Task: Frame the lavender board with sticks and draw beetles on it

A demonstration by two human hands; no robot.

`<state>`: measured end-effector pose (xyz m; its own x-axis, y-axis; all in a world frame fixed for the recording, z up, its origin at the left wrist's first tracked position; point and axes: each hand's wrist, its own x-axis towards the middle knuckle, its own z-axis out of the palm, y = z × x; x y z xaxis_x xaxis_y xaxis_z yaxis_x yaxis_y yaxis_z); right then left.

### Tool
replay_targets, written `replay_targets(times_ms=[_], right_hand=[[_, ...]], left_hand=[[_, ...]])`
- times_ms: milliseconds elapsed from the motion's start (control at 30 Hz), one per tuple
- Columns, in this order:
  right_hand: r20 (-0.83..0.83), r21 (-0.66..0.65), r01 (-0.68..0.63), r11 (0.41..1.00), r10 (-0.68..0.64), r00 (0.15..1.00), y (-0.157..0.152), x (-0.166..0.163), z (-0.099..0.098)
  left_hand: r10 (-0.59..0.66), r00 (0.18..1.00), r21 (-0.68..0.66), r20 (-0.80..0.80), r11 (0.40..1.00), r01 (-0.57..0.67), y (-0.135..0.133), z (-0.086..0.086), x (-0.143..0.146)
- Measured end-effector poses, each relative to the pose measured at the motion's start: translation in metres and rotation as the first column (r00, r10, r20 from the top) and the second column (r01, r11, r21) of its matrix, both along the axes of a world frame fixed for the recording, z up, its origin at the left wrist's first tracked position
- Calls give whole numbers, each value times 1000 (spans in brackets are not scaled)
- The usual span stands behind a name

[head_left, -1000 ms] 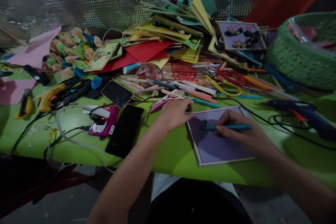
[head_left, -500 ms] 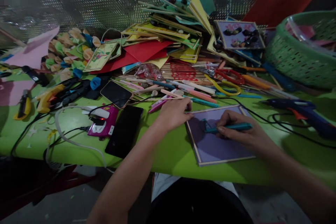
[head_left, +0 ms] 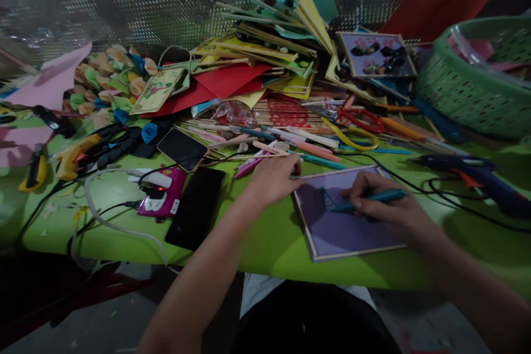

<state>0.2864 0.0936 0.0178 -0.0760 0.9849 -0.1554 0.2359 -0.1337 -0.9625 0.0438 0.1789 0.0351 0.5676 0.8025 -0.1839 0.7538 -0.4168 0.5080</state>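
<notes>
My right hand (head_left: pixel 375 199) is closed round a teal marker (head_left: pixel 384 196), whose tip rests on a purple card (head_left: pixel 344 235) edged with thin wooden sticks. Beside the tip, a small teal line drawing (head_left: pixel 329 198) shows on the card. My left hand (head_left: pixel 277 178) lies at the card's upper left corner, fingers curled and thumb on its edge; the undersides of those fingers are hidden. Just beyond this hand lie several loose markers (head_left: pixel 317 150), some pink, orange and white.
At right are a blue glue gun (head_left: pixel 464 168) with its black cable and a green basket (head_left: pixel 468 83). Stacked framed cards (head_left: pixel 265 50) and scissors (head_left: pixel 357 127) sit behind. A black phone (head_left: pixel 196 207) and a magenta power socket (head_left: pixel 166 199) with cables lie at left.
The marker and my right hand have shifted slightly right, and more teal lines show on the card. My left hand stays at the card's corner.
</notes>
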Motion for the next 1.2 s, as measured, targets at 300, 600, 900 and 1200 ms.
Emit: replay_targets(times_ms=[300,600,900,1200], right_hand=[[26,168,128,977,-135,991,2,2,-5],[155,240,89,967,-129,979,4,1,-6],[198,208,88,974,-130,972,4,0,-7],[266,275,39,961,-115,957,3,-1,-9]], left_hand=[[0,1000,-15,-4,1000,0,0,2,0],[7,1000,-8,-10,1000,-7,0,-1,0],[4,1000,-10,-3,1000,-4,0,1,1],[2,1000,-8,-8,1000,-2,1,1,0]])
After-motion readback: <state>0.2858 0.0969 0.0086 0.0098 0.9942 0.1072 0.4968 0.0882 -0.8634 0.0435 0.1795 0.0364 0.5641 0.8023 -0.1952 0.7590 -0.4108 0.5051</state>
